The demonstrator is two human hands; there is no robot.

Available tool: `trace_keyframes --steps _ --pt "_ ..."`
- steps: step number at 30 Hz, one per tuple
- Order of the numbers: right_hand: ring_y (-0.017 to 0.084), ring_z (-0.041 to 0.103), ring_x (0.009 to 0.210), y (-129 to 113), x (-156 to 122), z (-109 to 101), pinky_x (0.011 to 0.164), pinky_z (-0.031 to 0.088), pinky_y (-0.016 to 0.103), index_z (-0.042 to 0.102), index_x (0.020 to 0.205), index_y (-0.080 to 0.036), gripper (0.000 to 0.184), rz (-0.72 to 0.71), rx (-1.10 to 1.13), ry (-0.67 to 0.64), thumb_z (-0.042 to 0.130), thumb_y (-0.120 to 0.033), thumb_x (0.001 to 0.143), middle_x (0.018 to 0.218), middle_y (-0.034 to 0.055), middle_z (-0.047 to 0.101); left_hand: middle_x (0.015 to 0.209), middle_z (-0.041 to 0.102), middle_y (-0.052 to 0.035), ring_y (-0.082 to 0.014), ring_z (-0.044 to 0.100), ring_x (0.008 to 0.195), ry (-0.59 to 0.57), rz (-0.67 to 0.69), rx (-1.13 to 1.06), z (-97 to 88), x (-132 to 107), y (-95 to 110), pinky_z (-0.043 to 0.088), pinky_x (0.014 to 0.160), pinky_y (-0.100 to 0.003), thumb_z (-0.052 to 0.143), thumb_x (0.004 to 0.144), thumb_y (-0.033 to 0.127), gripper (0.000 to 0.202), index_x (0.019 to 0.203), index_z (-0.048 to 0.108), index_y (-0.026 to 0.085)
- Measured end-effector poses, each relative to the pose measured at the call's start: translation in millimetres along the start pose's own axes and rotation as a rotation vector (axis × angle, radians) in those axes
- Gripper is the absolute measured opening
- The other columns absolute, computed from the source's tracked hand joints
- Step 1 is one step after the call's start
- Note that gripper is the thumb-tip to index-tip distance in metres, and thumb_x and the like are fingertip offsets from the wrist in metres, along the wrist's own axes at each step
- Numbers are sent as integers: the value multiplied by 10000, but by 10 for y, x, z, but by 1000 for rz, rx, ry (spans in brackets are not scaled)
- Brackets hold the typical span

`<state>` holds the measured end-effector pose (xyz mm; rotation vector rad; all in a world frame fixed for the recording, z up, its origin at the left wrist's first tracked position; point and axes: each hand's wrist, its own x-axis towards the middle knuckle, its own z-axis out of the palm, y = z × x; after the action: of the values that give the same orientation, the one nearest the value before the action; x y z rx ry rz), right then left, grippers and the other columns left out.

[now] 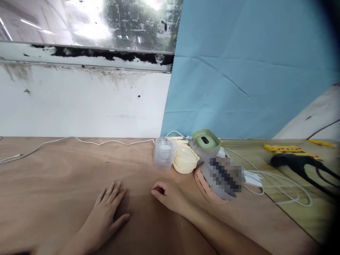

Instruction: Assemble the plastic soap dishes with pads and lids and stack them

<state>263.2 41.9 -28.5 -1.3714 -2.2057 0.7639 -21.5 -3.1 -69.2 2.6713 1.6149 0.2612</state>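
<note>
The fingers [115,191] of the left hand [102,217] lay straight and slightly spread on the bench [50,187], left of lower centre in the frame, with nothing in hold. Those of the right hand [171,197], at lower centre, were loosely curled, thumb close to forefinger (whether they enclosed anything, I couldn't tell). Just above it, right of the frame's centre, stood stacked clear containers [164,154] beside cream lids [185,161], with a green lid [205,140] farther right.
</note>
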Motion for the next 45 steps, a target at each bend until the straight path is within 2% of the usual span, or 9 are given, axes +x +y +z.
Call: trace_keyframes --steps 14,17,23,25,27,30,33,41,45 --pt "135 560 701 -209 35 143 650 398 253 679 878 -207 195 -199 -50 -78 546 -349 862 768 16 657 1554 194 -84 -292 148 1436 -95 -43 -111 -220 -2 -24 174 1135 -534 362 895 613 673 1468 285 270" --pt "139 562 688 -362 18 -187 681 423 268 682 881 -226 232 -297 -83 53 506 -376 885 772 26 658 1551 199 -83 -301 152 1434 -91 -25 -99 -191 -19 -37 181 1133 -538 350 897 617 673 1469 282 271" --pt "181 579 723 -271 640 -1515 690 434 303 665 865 -199 332 -180 -247 789 445 -445 902 787 50 666 1549 209 -73 -303 162 1432 -96 -10 -88 -139 14 -72 193 1129 -537 338 892 628 678 1467 290 272" --pt "195 595 785 -55 1006 -1824 719 428 306 676 941 -182 311 -86 -427 705 442 -383 900 857 71 689 1547 216 -74 -304 160 1432 -97 -13 -95 -148 22 -63 189 1129 -538 340 887 635 684 1465 297 271" --pt "222 601 903 185 1322 -1952 794 413 328 689 992 -186 268 12 -642 451 477 -296 870 992 90 696 1548 215 -77 -306 155 1433 -103 -22 -104 -165 24 -50 185 1129 -540 340 885 639 688 1464 300 269" --pt "272 582 1023 475 1585 -1889 920 349 420 694 1045 -198 278 203 -845 105 555 -275 817 1116 119 671 1550 205 -81 -309 147 1434 -117 -30 -118 -184 21 -40 178 1129 -544 333 885 644 694 1465 298 265" --pt "295 579 1042 627 1637 -1735 990 239 526 712 969 -193 231 290 -903 -35 574 -273 802 1079 137 678 1550 202 -89 -304 143 1436 -108 -19 -121 -180 17 -50 168 1132 -539 334 888 639 697 1471 284 260" --pt "255 592 970 674 1587 -1709 971 259 508 660 901 -173 186 265 -819 72 506 -265 851 985 117 688 1550 205 -91 -309 153 1433 -118 -23 -122 -210 22 -44 186 1124 -545 327 880 656 707 1465 300 259" --pt "231 586 918 515 1476 -1851 838 393 365 599 971 -170 236 197 -612 405 451 -333 886 1002 118 666 1548 210 -101 -314 158 1431 -108 -21 -125 -213 20 -44 182 1124 -538 327 878 659 714 1461 313 246"
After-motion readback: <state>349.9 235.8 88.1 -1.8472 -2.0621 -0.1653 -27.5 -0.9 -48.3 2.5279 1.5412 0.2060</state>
